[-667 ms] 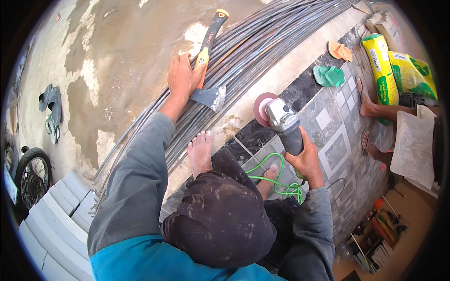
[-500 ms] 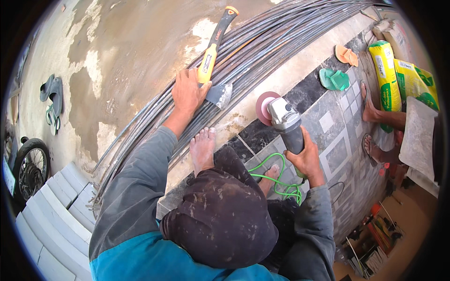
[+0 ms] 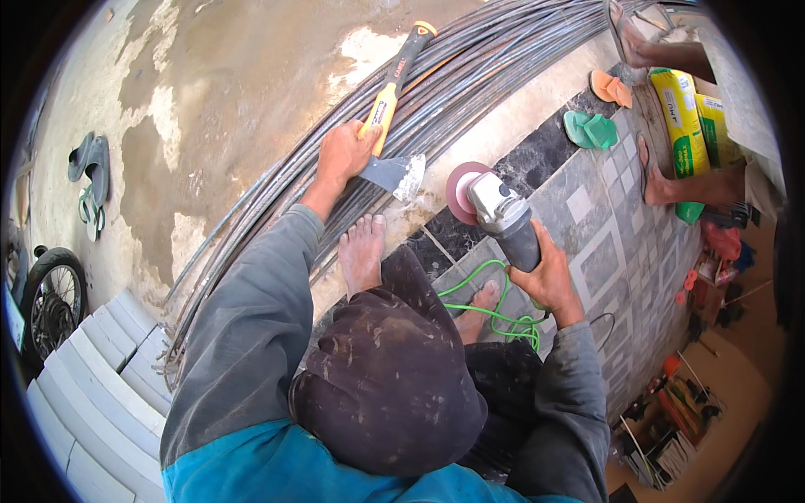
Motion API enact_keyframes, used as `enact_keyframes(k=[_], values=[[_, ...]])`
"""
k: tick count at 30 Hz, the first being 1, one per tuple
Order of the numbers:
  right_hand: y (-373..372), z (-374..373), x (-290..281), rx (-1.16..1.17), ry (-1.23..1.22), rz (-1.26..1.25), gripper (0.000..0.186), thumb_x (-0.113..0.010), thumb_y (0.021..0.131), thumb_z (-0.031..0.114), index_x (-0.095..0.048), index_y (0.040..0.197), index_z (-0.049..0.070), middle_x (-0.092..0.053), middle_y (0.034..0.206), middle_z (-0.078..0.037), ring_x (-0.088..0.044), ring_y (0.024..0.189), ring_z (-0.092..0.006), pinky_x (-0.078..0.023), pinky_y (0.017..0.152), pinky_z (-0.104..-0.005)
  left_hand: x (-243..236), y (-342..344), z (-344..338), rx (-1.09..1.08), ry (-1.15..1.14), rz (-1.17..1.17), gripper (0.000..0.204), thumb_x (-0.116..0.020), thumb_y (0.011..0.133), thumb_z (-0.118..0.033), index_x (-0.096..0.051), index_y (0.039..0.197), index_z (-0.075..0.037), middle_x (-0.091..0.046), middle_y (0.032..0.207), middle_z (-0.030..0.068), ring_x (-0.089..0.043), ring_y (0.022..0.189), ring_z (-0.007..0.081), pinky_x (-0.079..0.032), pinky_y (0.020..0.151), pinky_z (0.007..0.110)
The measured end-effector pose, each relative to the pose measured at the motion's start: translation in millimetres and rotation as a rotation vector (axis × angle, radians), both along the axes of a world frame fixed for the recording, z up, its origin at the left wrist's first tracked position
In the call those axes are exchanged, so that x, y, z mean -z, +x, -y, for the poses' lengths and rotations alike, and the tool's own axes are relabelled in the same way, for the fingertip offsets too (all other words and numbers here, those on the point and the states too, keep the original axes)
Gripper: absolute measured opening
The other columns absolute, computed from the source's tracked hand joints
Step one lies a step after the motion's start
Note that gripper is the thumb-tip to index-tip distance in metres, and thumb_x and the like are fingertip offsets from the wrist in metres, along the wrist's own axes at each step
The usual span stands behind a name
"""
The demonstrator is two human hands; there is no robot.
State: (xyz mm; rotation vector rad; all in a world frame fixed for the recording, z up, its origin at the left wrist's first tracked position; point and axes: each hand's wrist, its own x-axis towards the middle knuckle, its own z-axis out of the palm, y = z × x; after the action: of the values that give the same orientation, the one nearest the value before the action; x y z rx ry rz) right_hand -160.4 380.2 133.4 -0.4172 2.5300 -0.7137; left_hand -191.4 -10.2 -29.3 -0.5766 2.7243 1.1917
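My left hand (image 3: pixel 345 159) is closed around the handle of a hatchet (image 3: pixel 386 107), close to its head. The handle is yellow and black and points up and away. The dark blade (image 3: pixel 391 174) has a whitish, worn edge turned to the right, toward the grinder. My right hand (image 3: pixel 549 272) grips the dark body of an angle grinder (image 3: pixel 501 210). Its reddish disc (image 3: pixel 460 194) faces the blade, with a visible gap between them. I cannot tell if the disc is spinning. A green cord (image 3: pixel 511 323) lies in loops below the grinder, by my foot.
Long bundled steel rods (image 3: pixel 453 92) run beneath the hatchet. Beyond the grinder are grey patterned tiles (image 3: pixel 579 251), green sandals (image 3: pixel 591 130) and orange sandals (image 3: pixel 610 88). Another person's leg (image 3: pixel 696 189) is at the right, beside yellow-green bags (image 3: pixel 681 117). Concrete-grey slabs (image 3: pixel 101 386) lie lower left.
The hatchet has shifted slightly right and down, and the grinder slightly left, narrowing the gap between blade and disc. At the right, the other person has stepped toward the far side.
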Motion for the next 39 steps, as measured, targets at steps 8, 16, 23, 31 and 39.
enact_keyframes(k=[8,16,23,31,39], values=[[0,19,-18,-0.138,0.023,-0.009,0.084,-0.078,0.070,0.018,-0.049,0.148,0.006,-0.069,0.121,-0.028,-0.069,0.110,-0.0461,-0.056,0.092,-0.0486,21,-8,7,-0.013,0.223,-0.028,0.049,-0.060,0.099,-0.046,-0.073,0.096,0.002,-0.070,0.082,0.0236,-0.067,0.077,0.0317,-0.051,0.074,0.045],[-10,43,-21,-0.315,0.107,0.041,0.092,-0.080,0.068,0.017,-0.044,0.152,0.012,-0.069,0.115,-0.026,-0.069,0.099,-0.0470,-0.057,0.085,-0.0512,25,-9,5,-0.023,0.264,-0.042,0.050,-0.059,0.098,-0.045,-0.072,0.096,0.003,-0.068,0.077,0.0213,-0.064,0.069,0.0257,-0.050,0.070,0.042],[-18,56,-22,-0.399,0.141,0.045,0.090,-0.079,0.068,0.017,-0.046,0.151,0.012,-0.070,0.108,-0.026,-0.070,0.095,-0.0473,-0.057,0.082,-0.0515,25,-9,5,-0.031,0.295,-0.042,0.050,-0.061,0.096,-0.045,-0.073,0.098,0.003,-0.069,0.079,0.0231,-0.066,0.072,0.0275,-0.051,0.071,0.043],[-48,64,-20,-0.261,0.161,0.101,0.089,-0.078,0.069,0.018,-0.046,0.151,0.010,-0.071,0.105,-0.030,-0.070,0.096,-0.0490,-0.056,0.084,-0.0526,21,-12,6,-0.017,0.329,0.036,0.050,-0.062,0.096,-0.046,-0.075,0.105,0.001,-0.072,0.088,0.0262,-0.071,0.083,0.0339,-0.053,0.080,0.044],[-59,67,-15,-0.231,0.173,0.135,0.086,-0.078,0.068,0.017,-0.048,0.149,0.008,-0.072,0.106,-0.029,-0.071,0.097,-0.0472,-0.056,0.085,-0.0516,16,-14,9,0.054,0.319,0.068,0.053,-0.063,0.096,-0.049,-0.076,0.104,0.001,-0.074,0.092,0.0269,-0.072,0.088,0.0372,-0.053,0.084,0.045]])
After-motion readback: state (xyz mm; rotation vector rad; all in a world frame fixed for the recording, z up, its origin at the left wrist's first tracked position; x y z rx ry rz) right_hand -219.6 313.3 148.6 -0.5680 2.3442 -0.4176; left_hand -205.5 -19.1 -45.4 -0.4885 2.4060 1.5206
